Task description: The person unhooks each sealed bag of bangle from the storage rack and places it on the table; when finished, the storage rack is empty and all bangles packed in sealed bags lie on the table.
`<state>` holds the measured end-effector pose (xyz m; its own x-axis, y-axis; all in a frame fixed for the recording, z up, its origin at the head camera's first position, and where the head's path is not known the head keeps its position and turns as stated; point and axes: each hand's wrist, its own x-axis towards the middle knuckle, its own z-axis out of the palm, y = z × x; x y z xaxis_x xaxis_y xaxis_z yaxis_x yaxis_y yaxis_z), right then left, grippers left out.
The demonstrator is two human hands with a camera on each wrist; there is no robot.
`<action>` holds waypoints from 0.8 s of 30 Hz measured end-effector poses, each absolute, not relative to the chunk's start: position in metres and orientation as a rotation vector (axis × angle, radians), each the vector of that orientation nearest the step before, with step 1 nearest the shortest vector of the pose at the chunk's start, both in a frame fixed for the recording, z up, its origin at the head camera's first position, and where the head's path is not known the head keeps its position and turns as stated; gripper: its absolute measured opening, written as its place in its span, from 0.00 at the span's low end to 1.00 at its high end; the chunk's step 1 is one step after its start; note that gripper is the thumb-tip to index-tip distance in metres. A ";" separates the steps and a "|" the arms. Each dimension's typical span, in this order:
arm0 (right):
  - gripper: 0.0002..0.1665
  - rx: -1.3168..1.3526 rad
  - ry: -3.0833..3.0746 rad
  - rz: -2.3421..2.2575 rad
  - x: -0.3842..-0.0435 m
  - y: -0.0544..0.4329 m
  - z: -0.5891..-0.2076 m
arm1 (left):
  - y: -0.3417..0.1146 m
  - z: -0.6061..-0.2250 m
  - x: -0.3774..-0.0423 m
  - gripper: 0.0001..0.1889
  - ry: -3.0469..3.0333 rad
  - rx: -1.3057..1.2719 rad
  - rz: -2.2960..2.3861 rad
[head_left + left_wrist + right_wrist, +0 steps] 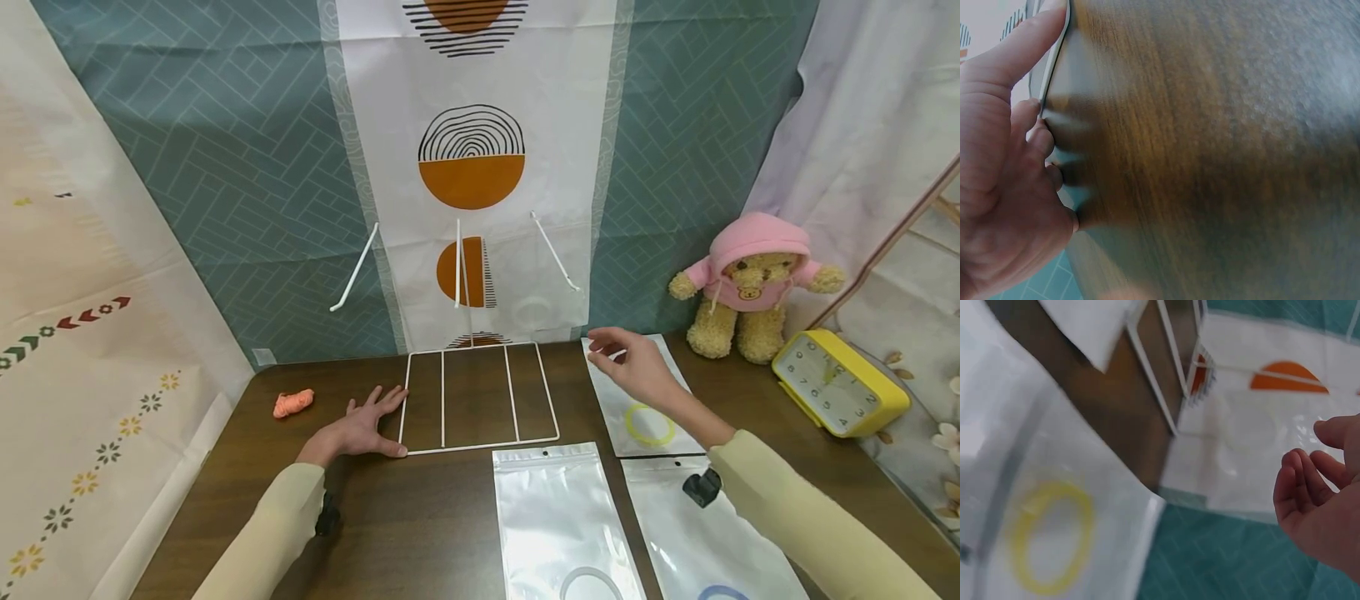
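Note:
A white wire rack (480, 447) stands on the brown table, its flat base down and several thin prongs rising in front of the wall cloth. My left hand (367, 423) rests at the base's left side, fingers spread and thumb at the front corner; in the left wrist view the thumb (1029, 44) lies along the wire. Raised to the right of the rack, my right hand (633, 362) has loosely bent fingers with nothing visible between them. Below it lies a silvery zip bag (611, 396) with a yellow ring (649, 425). A faint round outline shows under the right prong.
Two more silvery zip bags, one with a grey ring (590, 575) and one with a blue ring (722, 592), lie nearer me. An orange yarn bundle (293, 403) is at the left. A teddy bear (752, 283) and a yellow clock (842, 383) stand at the right.

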<state>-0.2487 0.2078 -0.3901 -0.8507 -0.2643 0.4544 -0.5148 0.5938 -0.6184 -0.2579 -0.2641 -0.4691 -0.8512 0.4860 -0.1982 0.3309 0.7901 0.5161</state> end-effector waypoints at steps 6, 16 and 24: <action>0.22 0.636 -2.486 1.192 -0.269 0.216 -0.357 | -0.263 -0.468 -0.257 0.57 2.651 0.613 0.690; 0.26 0.616 -2.472 1.330 -0.296 0.221 -0.319 | -0.263 -0.466 -0.257 0.57 2.650 0.610 0.697; 0.29 0.592 -2.447 1.464 -0.316 0.224 -0.298 | -0.264 -0.468 -0.258 0.57 2.653 0.607 0.685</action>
<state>-0.3161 0.2235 -0.2980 -0.8923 -0.2229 0.3926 -0.4513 0.4194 -0.7876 -0.2584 -0.2640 -0.4684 -0.8535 0.4776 -0.2083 0.3170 0.7933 0.5197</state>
